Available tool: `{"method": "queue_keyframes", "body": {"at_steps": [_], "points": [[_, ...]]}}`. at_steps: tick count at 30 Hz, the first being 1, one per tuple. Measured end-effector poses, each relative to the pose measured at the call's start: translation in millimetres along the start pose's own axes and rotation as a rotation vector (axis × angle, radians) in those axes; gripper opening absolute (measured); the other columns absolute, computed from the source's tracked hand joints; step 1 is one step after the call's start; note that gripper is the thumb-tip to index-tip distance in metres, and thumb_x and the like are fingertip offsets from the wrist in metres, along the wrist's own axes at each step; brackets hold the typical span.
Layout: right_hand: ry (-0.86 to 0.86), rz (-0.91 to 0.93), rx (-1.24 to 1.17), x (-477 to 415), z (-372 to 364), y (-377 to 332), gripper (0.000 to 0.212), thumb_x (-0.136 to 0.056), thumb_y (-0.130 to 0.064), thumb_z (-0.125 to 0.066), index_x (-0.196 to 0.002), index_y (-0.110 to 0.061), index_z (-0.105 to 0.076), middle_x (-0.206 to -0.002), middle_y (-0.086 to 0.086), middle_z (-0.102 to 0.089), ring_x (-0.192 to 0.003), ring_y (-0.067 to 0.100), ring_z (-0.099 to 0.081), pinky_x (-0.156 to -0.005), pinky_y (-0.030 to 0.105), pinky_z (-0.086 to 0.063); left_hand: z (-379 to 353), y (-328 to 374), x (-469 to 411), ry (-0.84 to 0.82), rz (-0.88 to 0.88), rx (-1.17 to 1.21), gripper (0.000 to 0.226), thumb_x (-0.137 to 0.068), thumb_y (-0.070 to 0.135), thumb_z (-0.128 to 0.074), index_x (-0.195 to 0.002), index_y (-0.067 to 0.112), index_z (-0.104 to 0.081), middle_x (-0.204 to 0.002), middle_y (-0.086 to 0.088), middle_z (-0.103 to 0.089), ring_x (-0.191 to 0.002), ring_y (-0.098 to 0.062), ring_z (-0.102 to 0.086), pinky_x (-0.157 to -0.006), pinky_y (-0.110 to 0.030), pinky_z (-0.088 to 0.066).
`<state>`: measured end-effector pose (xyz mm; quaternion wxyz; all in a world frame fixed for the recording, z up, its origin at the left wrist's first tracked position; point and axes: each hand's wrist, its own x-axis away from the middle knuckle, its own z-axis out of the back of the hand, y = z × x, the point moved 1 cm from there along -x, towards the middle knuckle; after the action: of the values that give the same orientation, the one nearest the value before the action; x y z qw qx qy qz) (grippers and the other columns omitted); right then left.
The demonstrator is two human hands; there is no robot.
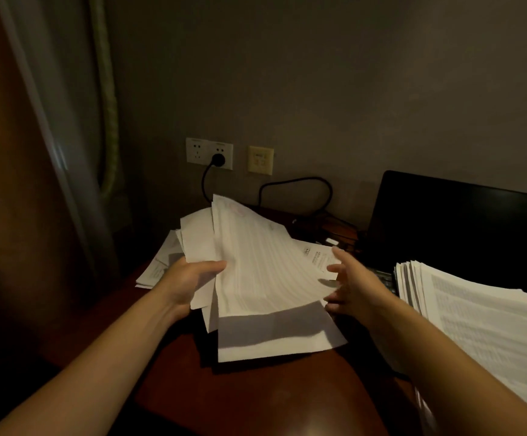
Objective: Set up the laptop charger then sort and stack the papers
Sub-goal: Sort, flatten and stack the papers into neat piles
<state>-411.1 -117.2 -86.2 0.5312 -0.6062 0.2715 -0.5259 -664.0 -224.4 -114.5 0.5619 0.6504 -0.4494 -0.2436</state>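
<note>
Dim desk [256, 398]: left hand [190, 283] grip clamps loose papers [256, 272]; right hand [355, 287] spread, released.

Study: desk [256, 398], laptop [460, 221], papers [265, 272]

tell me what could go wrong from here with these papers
1. The left hand grips the fanned papers at one side only, and the right hand is open beside them, so loose sheets may slip onto the desk.
2. The right forearm passes close by the stack; a brush could skew it.
</note>
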Motion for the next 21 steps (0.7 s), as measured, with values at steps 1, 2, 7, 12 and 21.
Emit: {"method": "queue_keyframes", "body": {"at_steps": [1, 2, 7, 12, 21], "points": [[-0.007, -0.016, -0.015, -2, 1, -4, 0.065, -0.099, -0.061, -0.042, -0.144, -0.014, -0.045, -0.134, 0.016, -0.055, -0.124, 0.034, -0.057, -0.088, 0.035, -0.049, 1, 3, 1, -0.032, -0.009, 0.012, 0.028, -0.085, 0.000, -0.070, -0.110, 0.013, -0.068, -0.107, -0.016, -0.074, -0.100, -0.035, -0.071, -0.088, -0.049, -0.056], [-0.021, -0.029, -0.018, -2, 1, -7, 0.063, -0.100, -0.060, -0.040, -0.146, -0.017, -0.043, -0.141, 0.015, -0.053, -0.129, 0.032, -0.054, -0.085, 0.031, -0.045, 2, 7, 3, -0.058, -0.024, 0.025, 0.031, -0.086, 0.000, -0.069, -0.113, 0.014, -0.067, -0.108, -0.015, -0.075, -0.101, -0.034, -0.071, -0.091, -0.051, -0.055], [-0.209, -0.052, -0.055, -14, -1, -12, 0.032, -0.097, -0.045, -0.056, -0.118, -0.021, -0.060, -0.091, -0.004, -0.067, -0.074, 0.009, -0.066, -0.056, 0.021, -0.054, 2, 22, 7, -0.200, -0.146, 0.055, 0.032, -0.088, 0.004, -0.064, -0.112, 0.025, -0.063, -0.098, -0.004, -0.077, -0.102, -0.030, -0.072, -0.091, -0.053, -0.054], [-0.244, -0.027, -0.026, -18, -6, -13, 0.026, -0.096, -0.021, -0.063, -0.119, -0.009, -0.062, -0.121, 0.011, -0.072, -0.088, 0.017, -0.076, -0.068, 0.028, -0.057, 8, 26, 6, -0.261, -0.147, 0.036, 0.044, -0.076, 0.013, -0.074, -0.117, 0.023, -0.062, -0.102, -0.005, -0.076, -0.109, -0.035, -0.069, -0.092, -0.056, -0.053], [-0.128, 0.162, 0.380, -25, 9, -16, 0.012, -0.092, -0.013, -0.071, -0.104, -0.012, -0.074, -0.098, 0.008, -0.075, -0.095, 0.029, -0.070, -0.091, 0.046, -0.057, 19, 25, 0, -0.150, 0.009, 0.075, 0.023, -0.102, 0.038, -0.049, -0.115, 0.029, -0.066, -0.109, -0.012, -0.075, -0.106, -0.034, -0.069, -0.096, -0.055, -0.050]]}}
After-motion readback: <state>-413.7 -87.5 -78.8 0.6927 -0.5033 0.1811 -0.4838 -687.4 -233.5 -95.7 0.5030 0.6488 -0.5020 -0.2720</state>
